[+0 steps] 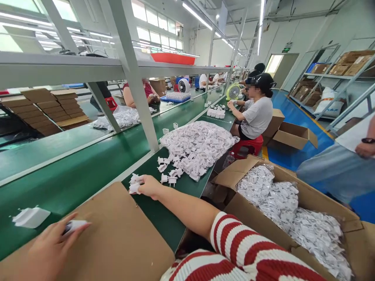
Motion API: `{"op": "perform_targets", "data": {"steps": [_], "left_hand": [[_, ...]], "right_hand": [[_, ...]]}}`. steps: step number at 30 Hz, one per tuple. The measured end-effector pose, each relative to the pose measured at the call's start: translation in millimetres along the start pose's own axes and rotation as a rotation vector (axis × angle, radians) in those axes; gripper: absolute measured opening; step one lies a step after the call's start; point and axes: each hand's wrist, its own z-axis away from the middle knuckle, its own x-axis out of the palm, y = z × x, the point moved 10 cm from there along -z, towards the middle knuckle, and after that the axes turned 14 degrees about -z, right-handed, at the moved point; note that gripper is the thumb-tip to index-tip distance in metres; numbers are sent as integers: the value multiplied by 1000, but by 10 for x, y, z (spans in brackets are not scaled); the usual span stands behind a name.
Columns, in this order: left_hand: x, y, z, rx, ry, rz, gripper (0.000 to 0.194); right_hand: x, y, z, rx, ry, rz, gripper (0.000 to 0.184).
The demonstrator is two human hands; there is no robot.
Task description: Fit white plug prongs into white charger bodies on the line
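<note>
My left hand [54, 240] is closed around a white plastic plug housing [75, 226], with a dark gap showing in its side, above a brown cardboard sheet [117, 242]. Left of it, a white plug adapter [31, 217] with thin pins lies on the green bench. My right hand [150, 186] reaches past the sheet's far corner, fingers closed on a white plug piece [135, 188]. Loose white plug pieces [172, 172] lie just beyond this hand, beside a big clear bag of similar pieces [200, 144].
An open carton [234, 169] with bagged white parts [281, 199] stands at my right. A metal post [137, 89] rises from the bench divider. A co-worker [258, 111] sits farther along on a red stool [249, 146]. Another person [345, 156] stands at the right.
</note>
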Motion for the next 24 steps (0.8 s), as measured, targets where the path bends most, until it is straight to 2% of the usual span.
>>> {"op": "perform_targets", "data": {"steps": [2,4,7,11,15,19,22,24], "left_hand": [[213,111,40,34,60,144,61],[371,393,109,158,74,207,71],[447,740,233,261,120,220,67],[507,802,326,230,127,396,65],[572,788,398,205,68,565,61],[664,767,396,123,-35,742,57],[630,792,373,159,-9,770,44],[582,816,366,208,31,766,40]], "right_hand": [[36,47,32,38,-37,-31,32],[71,118,86,111,-70,-127,32],[106,239,211,242,-60,-363,30],[204,322,365,347,-102,-472,36],[310,344,509,391,-168,-479,47],[331,286,590,284,-125,-452,47],[299,157,612,92,-73,-275,40],[317,65,646,-26,-83,-135,34]]}}
